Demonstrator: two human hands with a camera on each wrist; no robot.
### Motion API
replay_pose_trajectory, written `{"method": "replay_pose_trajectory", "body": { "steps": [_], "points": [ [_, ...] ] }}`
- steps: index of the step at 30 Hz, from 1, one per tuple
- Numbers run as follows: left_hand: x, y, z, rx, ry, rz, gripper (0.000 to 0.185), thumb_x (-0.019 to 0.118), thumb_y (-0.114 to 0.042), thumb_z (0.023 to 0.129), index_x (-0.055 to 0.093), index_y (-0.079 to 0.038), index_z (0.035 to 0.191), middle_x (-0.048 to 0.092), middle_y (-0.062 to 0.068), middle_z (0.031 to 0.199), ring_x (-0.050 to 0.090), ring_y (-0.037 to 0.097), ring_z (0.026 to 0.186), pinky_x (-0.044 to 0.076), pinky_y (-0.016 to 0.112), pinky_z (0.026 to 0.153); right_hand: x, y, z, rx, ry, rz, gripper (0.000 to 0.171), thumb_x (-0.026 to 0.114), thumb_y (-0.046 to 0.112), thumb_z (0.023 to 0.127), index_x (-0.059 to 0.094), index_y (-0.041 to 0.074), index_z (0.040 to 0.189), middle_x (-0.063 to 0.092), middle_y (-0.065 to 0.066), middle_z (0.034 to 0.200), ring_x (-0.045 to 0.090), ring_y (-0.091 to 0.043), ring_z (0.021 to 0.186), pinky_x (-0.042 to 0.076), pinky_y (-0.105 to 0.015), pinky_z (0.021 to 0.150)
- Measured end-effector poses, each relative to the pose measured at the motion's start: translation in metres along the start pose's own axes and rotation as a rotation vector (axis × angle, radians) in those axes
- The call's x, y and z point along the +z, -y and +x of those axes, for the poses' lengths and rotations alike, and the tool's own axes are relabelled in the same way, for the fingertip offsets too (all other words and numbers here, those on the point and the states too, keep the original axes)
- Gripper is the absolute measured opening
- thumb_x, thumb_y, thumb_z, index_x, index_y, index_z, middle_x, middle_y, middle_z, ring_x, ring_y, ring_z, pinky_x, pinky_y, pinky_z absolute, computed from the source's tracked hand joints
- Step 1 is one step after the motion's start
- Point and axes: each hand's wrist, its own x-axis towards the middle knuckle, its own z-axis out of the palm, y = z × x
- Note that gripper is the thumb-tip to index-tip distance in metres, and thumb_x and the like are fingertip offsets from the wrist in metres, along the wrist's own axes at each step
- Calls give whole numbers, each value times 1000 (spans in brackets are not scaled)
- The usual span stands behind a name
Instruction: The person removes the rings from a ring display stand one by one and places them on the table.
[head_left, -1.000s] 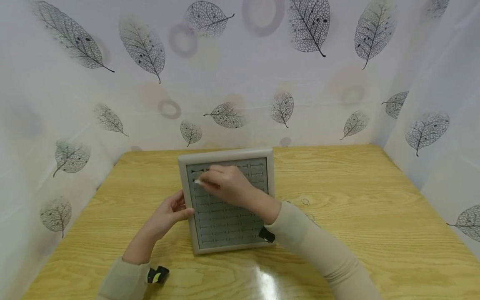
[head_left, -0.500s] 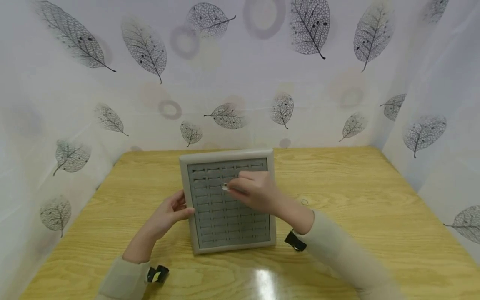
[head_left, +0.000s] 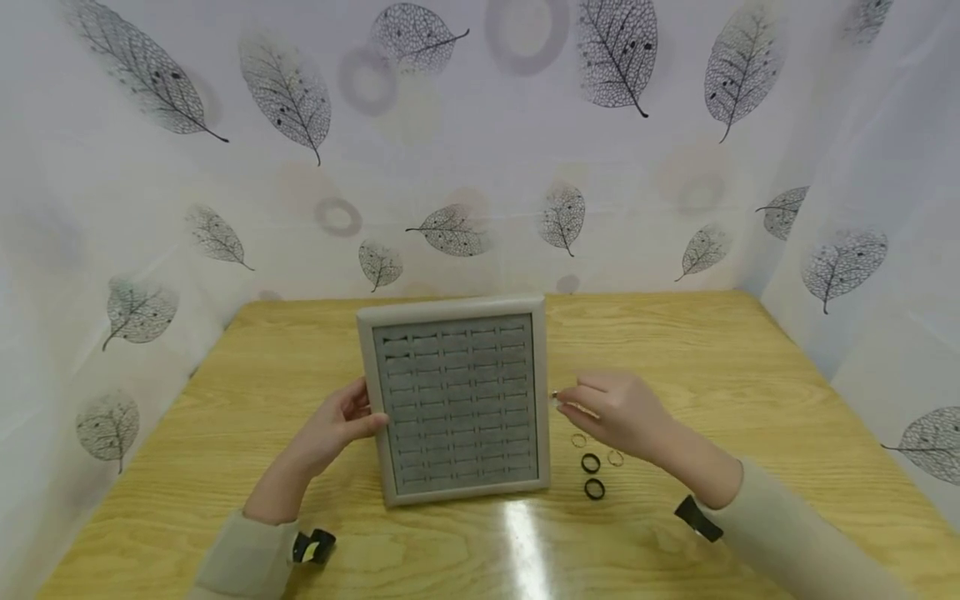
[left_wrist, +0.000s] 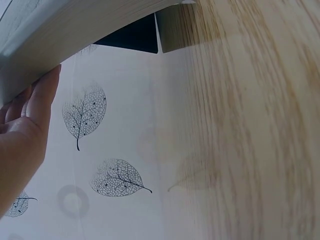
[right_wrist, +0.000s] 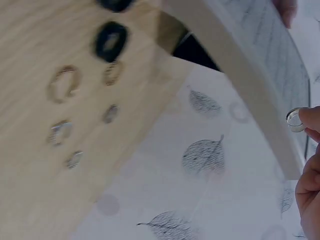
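Observation:
A framed ring display board (head_left: 458,400) with a grey slotted pad stands tilted on the table. My left hand (head_left: 337,427) grips its left edge, thumb on the front of the frame and fingers behind. The left wrist view shows those fingers (left_wrist: 40,97) against the underside of the frame. Just right of the board, my right hand (head_left: 618,410) pinches a silver ring (right_wrist: 295,130) between thumb and fingertips. Below that hand lie two black rings (head_left: 584,463) and gold-toned rings (head_left: 616,465). Several smaller silver rings (right_wrist: 111,114) show in the right wrist view.
The wooden table (head_left: 675,350) reaches back to a leaf-printed curtain (head_left: 480,150), which also closes off both sides. A dark support (right_wrist: 197,52) props the board from behind.
My right hand has moved from the board's upper left slots rightward past its right edge, still pinching the ring. Rings on the table are uncovered. My left hand keeps its hold.

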Motion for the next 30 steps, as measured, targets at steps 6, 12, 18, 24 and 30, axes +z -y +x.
{"method": "replay_pose_trajectory", "body": {
  "steps": [6,12,18,24,30],
  "points": [
    [-2,3,-1,-5,-4,8,60,54,-10,88,22,4,137,42,26,124,53,11,102,46,31,78,-8,-3,-34,18,90,21,37,41,27,94,63,7,72,52,4,60,37,1,44,28,-8,39],
    [-1,4,0,2,4,14,59,54,-9,88,22,4,137,44,25,121,54,12,100,47,32,77,-14,-1,-60,66,220,36,40,38,28,94,63,9,70,55,4,64,46,0,47,35,-9,41],
    [-1,1,0,-16,5,16,60,54,-10,89,21,4,137,45,24,119,54,13,99,47,31,77,-17,3,-77,119,313,28,8,66,12,78,63,12,70,56,6,65,50,-1,51,38,-11,44],
    [-2,-1,2,-2,16,19,59,54,-7,88,22,4,136,45,23,118,53,15,98,47,31,77,-18,8,-87,168,394,26,16,74,4,62,62,14,68,56,8,65,49,1,51,37,-11,43],
    [-3,4,6,21,35,-27,61,54,-5,88,20,3,137,41,22,122,51,15,102,45,30,80,-22,14,-94,260,557,79,15,73,4,65,62,14,67,55,9,66,51,0,55,40,-12,47]
  ]
}}
